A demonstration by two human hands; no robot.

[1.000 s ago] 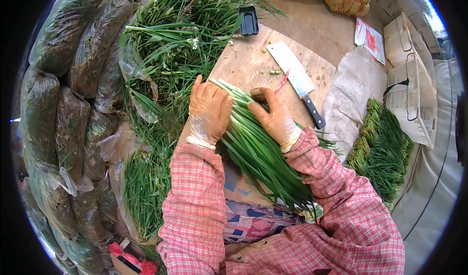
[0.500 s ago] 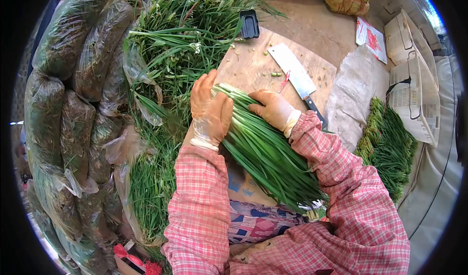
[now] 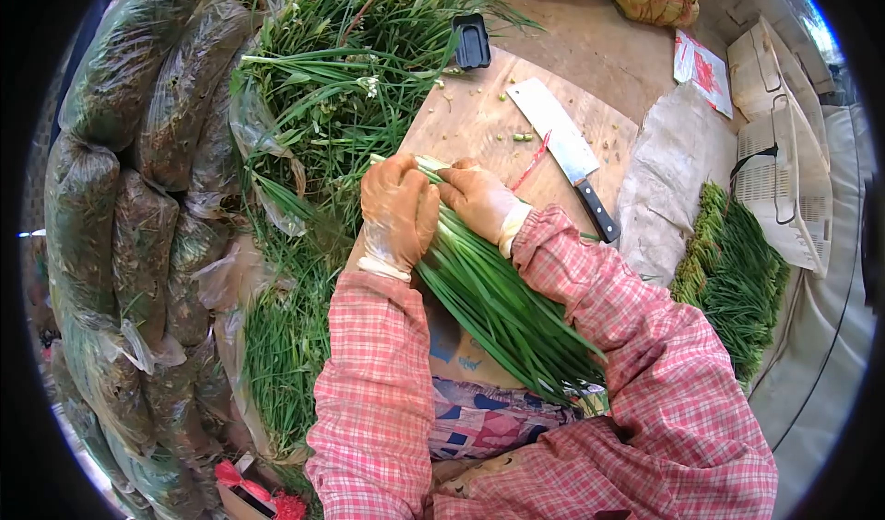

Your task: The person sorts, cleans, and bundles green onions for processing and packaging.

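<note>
A thick bunch of garlic chives [image 3: 507, 303] lies slantwise across the wooden board [image 3: 475, 105], pale stem ends up and green leaves toward my lap. My left hand [image 3: 399, 208], in a thin glove, is curled around the stem end from the left. From the other side my right hand [image 3: 479, 197], also gloved, grips the stems close beside it, the fingertips nearly meeting. A cleaver [image 3: 553, 131] with a black handle rests flat on the board to the right. Beside its blade lies a red tie [image 3: 533, 162].
Loose greens [image 3: 341, 96] are heaped at the left and upper left. Filled plastic bags [image 3: 88, 234] are stacked along the far left. A black tray [image 3: 472, 42] sits at the board's top edge. At the right are a white sack [image 3: 659, 179], more chives [image 3: 737, 276] and white crates [image 3: 784, 179].
My right hand has moved left along the stems, up close to the left hand. My left hand's fingers have curled in over the bunch. The cleaver handle is more exposed.
</note>
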